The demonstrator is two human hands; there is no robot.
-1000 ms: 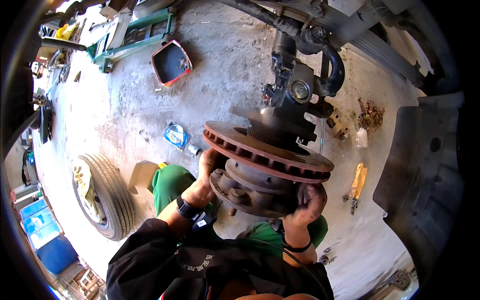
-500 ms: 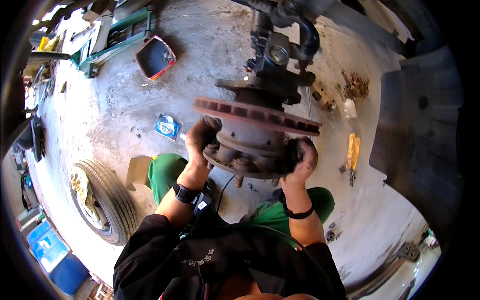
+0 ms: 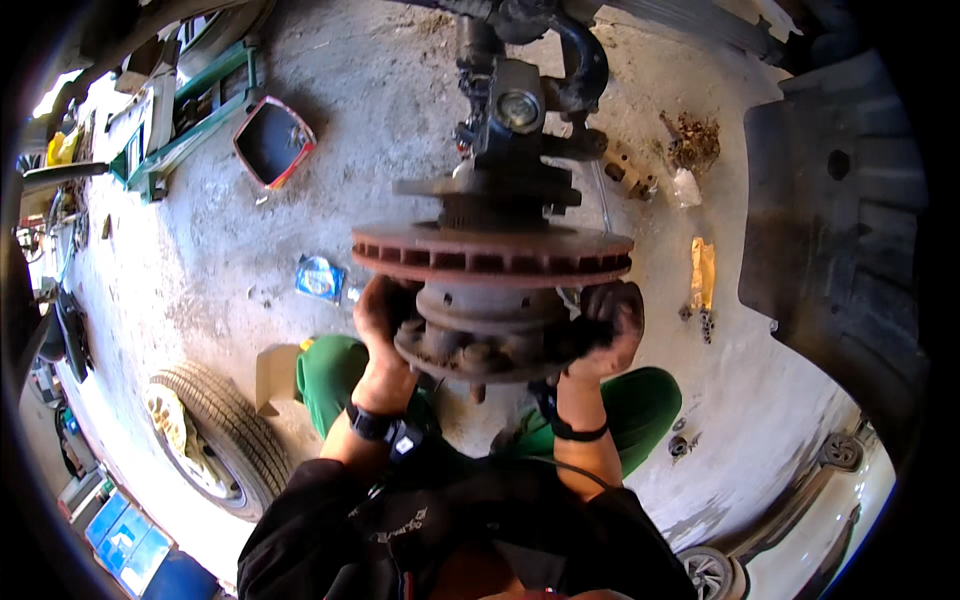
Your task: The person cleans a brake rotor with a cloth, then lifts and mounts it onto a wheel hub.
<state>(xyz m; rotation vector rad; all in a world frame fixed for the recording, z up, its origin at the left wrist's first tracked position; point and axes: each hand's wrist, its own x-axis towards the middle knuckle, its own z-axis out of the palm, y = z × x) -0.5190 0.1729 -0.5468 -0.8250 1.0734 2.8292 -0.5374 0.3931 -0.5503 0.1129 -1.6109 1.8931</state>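
A rusty ventilated brake disc with a dark flanged, studded hub sits in the middle, below the steering knuckle and its dark curved arm. My left hand grips the hub's left side just under the disc, its fingertips hidden behind the metal. On the opposite side my right hand is wrapped round the hub, with blackened fingers partly in shadow. Whether the assembly is fully on the knuckle, I cannot tell.
A loose tyre and cardboard piece lie left, near my green-clad knees. A red-rimmed tray, green metal frame and blue packet are beyond. A dark wheel-arch liner hangs right; yellow item lies beside it.
The disc and hub, held in both hands, appear further left and higher in view, and the disc now looks level instead of tilted. The surroundings have shifted in view as well.
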